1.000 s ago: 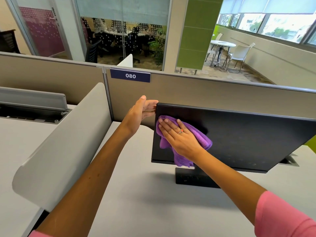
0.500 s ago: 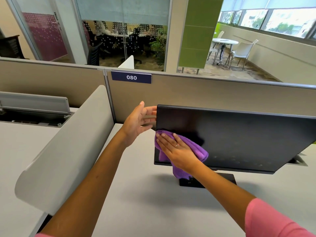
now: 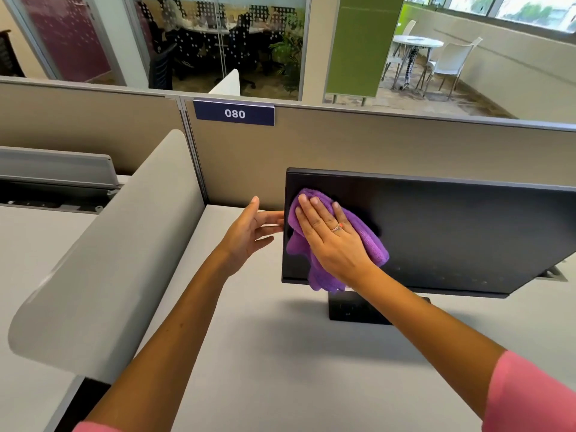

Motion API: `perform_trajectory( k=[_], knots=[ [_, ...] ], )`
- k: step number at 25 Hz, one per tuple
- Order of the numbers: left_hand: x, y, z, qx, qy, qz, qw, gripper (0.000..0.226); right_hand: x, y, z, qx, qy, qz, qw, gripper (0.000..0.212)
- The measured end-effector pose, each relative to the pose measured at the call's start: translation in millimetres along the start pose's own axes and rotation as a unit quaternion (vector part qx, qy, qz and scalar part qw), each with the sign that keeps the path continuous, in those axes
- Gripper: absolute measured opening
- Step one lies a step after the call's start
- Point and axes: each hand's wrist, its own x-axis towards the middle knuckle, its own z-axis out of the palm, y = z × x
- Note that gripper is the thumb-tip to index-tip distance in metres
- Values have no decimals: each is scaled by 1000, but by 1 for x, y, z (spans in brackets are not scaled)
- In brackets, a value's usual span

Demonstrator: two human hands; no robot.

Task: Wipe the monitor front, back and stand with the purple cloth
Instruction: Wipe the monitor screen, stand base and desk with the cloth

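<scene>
Our right hand (image 3: 335,241) presses the cloth (image 3: 367,241) flat, fingers straight, against the upper left of the monitor (image 3: 452,232) front at frame centre. Our left hand (image 3: 249,232), fingers relaxed, braces the monitor's left edge so the screen doesn't swivel on the surface (image 3: 280,369).

A pale grey surface (image 3: 265,353) stretched out in front of me. On my left a curved grey divider (image 3: 103,254) ran from near to far, and beyond it lay a neighbouring desk (image 3: 28,244) with an open cable tray (image 3: 56,179) at its far edge. A beige partition wall (image 3: 374,141) closed off the far side, carrying a dark blue sign (image 3: 234,113) marked 080. Past it I saw a glass-walled meeting room (image 3: 218,42) with dark chairs, a green panel (image 3: 361,45), and far right a round white table (image 3: 417,42) with white chairs (image 3: 448,62) by the windows.
</scene>
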Motion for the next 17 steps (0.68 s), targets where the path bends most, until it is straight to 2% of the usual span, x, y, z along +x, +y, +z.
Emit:
perform_trajectory(
  k=[2,6,11,14,17],
  knots=[
    [1,-7,0,-2,0,-9,1000,61,-11,-13,16,-8,-33,-38,999,69],
    [3,-19,0,-12,12,-23,1000,60,-46,-39,48,-49,-131,-85,987,61],
    [7,-27,2,-24,30,-33,999,62,-70,-57,64,-77,-270,-103,954,70],
    [6,-32,5,-34,39,-33,998,61,-79,-63,68,-89,-285,-116,947,67],
    [5,-32,8,-39,44,-28,998,61,-84,-67,65,-62,-334,-110,934,65]
  ],
)
